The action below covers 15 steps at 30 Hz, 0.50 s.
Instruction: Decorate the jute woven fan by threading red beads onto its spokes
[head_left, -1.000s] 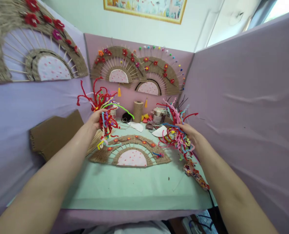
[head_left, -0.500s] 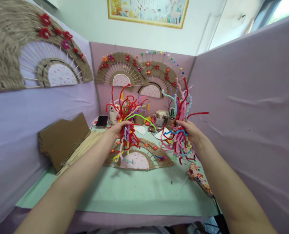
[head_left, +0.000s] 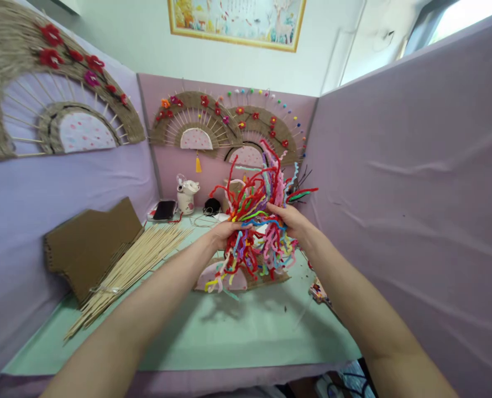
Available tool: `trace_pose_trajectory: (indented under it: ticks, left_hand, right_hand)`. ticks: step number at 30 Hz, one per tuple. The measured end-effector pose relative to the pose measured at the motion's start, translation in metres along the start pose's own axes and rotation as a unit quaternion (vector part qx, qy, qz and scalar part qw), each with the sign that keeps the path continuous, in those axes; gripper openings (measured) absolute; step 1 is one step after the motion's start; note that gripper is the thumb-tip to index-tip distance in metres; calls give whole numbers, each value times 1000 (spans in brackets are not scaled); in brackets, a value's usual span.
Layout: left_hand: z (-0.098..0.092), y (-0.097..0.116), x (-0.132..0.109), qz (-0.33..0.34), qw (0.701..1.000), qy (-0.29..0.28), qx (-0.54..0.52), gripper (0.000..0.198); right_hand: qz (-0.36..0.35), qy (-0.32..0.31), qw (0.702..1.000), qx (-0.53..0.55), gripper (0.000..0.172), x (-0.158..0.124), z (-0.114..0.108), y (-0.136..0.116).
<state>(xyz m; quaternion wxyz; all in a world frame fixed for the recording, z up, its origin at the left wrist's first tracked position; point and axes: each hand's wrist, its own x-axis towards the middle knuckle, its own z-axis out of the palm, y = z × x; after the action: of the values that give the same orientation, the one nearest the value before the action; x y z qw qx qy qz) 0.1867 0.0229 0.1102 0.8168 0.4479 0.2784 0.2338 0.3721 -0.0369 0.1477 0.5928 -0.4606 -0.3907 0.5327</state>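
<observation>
L hand [head_left: 226, 231] and R hand [head_left: 292, 218] are each closed round a bunch of fuzzy stems [head_left: 246, 207], thumbs on the near side, other fingers mostly hidden. L bunch [head_left: 241, 249] is mainly red w/ bits of lilac + yellow; R bunch [head_left: 277, 240] is pinker. Both are up off the surface [head_left: 229, 337], side by side over the fan [head_left: 263, 283], overlapping in view; can't tell if they're tangled.

Handling, my guess: v. light, soft pile on a thin bendy core, prob. wire, so stems keep any kink they get. Not fragile, but a hard squeeze may crease them. Fuzz catches on fuzz, so low slip en masse; edge strays could drop, e.g. the red + green pair [head_left: 304, 194] sticking out on the R. Best hold = round the middle, approx as now, w/ even, moderate pressure. Ends splay too much for a tip hold; cut tips may prick.
</observation>
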Motion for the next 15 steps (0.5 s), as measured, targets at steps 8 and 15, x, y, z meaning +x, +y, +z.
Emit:
trace_pose_trajectory:
  ticks: [8,15]
  left_hand:
    - [20,-14,29,-6,1000,-4,-16,17]
    - [27,-23,40,-18,1000,-16,-11,22]
  right_hand:
    - [-12,114,992,48,10,8,-14,0]
    - [48,55,994,75,6,7,-29,-1]
